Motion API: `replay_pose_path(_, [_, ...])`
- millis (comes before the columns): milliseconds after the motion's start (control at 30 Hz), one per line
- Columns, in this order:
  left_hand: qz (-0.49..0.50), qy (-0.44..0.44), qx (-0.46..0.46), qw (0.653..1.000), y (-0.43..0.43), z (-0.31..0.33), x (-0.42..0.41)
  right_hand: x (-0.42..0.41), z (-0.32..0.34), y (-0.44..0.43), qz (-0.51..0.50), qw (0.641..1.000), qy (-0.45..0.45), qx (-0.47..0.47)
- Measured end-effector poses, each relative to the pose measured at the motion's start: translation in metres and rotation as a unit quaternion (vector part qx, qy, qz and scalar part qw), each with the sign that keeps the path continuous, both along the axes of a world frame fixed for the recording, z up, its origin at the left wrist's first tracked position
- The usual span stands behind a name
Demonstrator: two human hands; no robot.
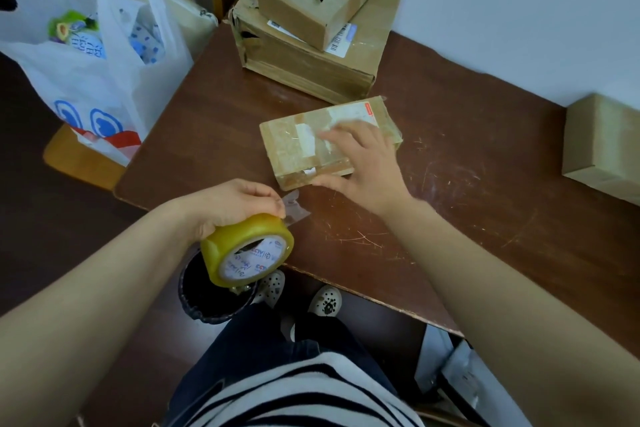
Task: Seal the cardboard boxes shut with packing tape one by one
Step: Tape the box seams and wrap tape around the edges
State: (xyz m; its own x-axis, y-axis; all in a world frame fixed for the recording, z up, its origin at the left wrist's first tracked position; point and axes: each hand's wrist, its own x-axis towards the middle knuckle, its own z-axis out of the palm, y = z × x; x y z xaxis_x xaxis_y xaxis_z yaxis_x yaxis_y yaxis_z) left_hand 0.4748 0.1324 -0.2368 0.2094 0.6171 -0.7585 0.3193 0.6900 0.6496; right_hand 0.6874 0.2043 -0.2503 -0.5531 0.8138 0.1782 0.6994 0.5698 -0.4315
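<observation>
Where the right hand [360, 166] rests, the box [294, 152] is hidden.

A top [294, 395] with broad white bands crossed by narrower black stripes is worn over the body, and dark blue jeans [249, 333], creased and folded near the knee, are seen below its hem. The left forearm [104, 288] and the right forearm [485, 288] are left uncovered along the whole length shown, and the left hand [225, 204] and the right hand [360, 166] are bare. White clogs are worn on the feet, the left clog [273, 284] and the right clog [325, 302]; their uppers are dotted with holes and small dark charms, whose details cannot be made out.
</observation>
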Motion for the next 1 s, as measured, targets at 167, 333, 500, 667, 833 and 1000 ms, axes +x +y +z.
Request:
replay_pose_path(167, [0.017, -0.023, -0.002, 1.0, -0.004, 0.003, -0.002, -0.027, 0.001, 0.051, 0.049, 0.937, -0.314, -0.143])
replay_pose_path(333, [0.112, -0.117, 0.005, 0.987, -0.006, 0.007, -0.017, -0.039, 0.012, 0.073, 0.09, 0.918, -0.323, -0.213])
replay_pose_path(500, [0.146, -0.136, 0.018, 0.98, -0.002, 0.003, -0.023, -0.043, 0.023, 0.076, 0.063, 0.919, -0.219, -0.323])
replay_pose_path(667, [0.158, -0.192, 0.016, 0.968, -0.003, -0.004, -0.023, -0.048, 0.016, 0.036, 0.104, 0.956, -0.083, -0.261])
replay_pose_path(833, [0.202, -0.276, -0.01, 0.939, -0.017, -0.021, -0.044, -0.057, -0.007, 0.007, 0.158, 0.942, -0.243, -0.17])
replay_pose_path(1000, [0.228, -0.223, -0.021, 0.948, -0.022, -0.034, -0.056, -0.057, -0.019, -0.001, 0.162, 0.938, -0.307, -0.026])
